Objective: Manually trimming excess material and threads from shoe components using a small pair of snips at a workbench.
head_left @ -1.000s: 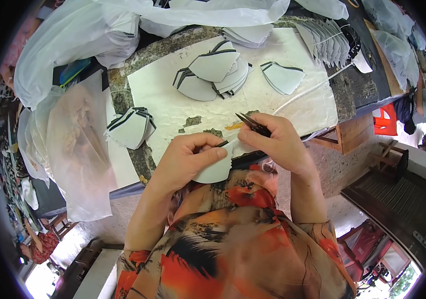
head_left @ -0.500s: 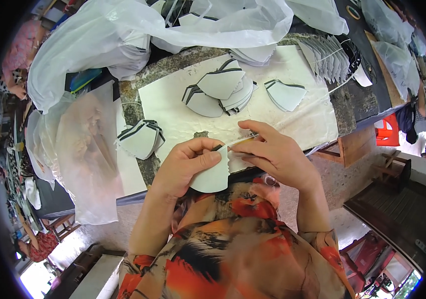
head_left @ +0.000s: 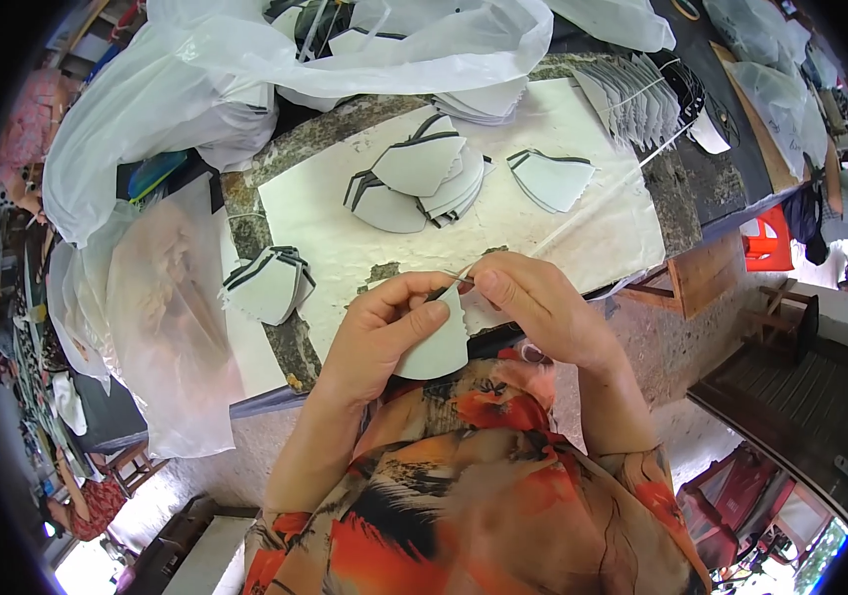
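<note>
In my left hand (head_left: 389, 322) I hold a pale shaped fabric piece (head_left: 439, 347) with a dark top edge and a toothed right side, thumb on its front. My right hand (head_left: 533, 302) is closed in a pinch at the piece's upper right corner. Something thin shows between its fingertips, too small to name. From beside this hand a narrow white strip (head_left: 622, 180) stretches up to the right across the paper. Beyond my hands lie a pile of similar dark-edged pieces (head_left: 429, 169), a smaller stack (head_left: 555, 178) and another stack (head_left: 270, 285) at the left.
White paper (head_left: 503, 223) covers part of the worktable. Clear plastic bags (head_left: 171, 297) lie at the left and far side. Grey toothed pieces (head_left: 627, 99) stand in a row at the far right. A red plastic stool (head_left: 766, 240) is right of the table; other people work at the far left.
My right hand's fingers, spread along the white strip before, have closed into a pinch and come nearer the piece's corner. My left hand still holds the piece. The view has shifted slightly.
</note>
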The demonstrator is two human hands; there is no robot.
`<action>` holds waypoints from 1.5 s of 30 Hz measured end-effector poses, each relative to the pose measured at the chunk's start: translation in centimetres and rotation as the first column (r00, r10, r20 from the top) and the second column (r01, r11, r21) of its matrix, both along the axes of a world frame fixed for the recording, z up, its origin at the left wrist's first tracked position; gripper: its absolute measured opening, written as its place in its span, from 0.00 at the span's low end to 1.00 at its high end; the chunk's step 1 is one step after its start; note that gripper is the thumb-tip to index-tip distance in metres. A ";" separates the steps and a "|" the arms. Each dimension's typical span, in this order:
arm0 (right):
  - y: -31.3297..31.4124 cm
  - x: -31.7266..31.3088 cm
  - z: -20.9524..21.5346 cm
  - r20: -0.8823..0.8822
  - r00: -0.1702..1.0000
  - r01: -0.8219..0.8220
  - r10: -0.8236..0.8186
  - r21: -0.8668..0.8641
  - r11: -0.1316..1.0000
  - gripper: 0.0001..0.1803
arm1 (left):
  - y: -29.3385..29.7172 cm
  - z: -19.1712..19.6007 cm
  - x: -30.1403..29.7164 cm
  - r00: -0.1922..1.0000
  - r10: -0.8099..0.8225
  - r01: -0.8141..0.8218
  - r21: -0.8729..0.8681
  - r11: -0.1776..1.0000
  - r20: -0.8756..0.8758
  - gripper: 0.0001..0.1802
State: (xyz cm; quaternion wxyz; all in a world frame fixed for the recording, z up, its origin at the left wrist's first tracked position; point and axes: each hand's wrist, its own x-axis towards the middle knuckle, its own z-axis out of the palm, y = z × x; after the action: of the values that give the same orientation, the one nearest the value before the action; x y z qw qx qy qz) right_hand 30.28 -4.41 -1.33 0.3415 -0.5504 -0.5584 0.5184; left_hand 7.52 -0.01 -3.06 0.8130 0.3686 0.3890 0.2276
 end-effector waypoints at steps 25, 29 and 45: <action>-0.8 0.3 -1.2 -0.575 0.746 -0.027 -0.337 -0.531 0.847 0.24 | 0.2 0.8 2.4 1.000 0.012 -0.012 -0.014 1.000 0.026 0.15; -0.8 0.4 -1.2 -0.593 0.732 -0.086 -0.335 -0.568 0.818 0.25 | 0.4 1.0 2.1 1.000 0.001 0.000 -0.057 0.998 0.016 0.15; -4.0 3.1 -1.2 -0.040 0.958 0.271 -0.284 -0.199 0.942 0.07 | -0.4 1.5 5.6 0.956 -0.279 0.289 0.136 0.948 -0.092 0.36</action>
State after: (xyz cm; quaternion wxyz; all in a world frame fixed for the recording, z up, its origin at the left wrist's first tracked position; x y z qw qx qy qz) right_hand 33.41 -8.36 -2.53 0.3754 -0.6358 -0.4111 0.5347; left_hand 13.17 -0.40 -1.59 0.7934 0.4878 0.3428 0.1230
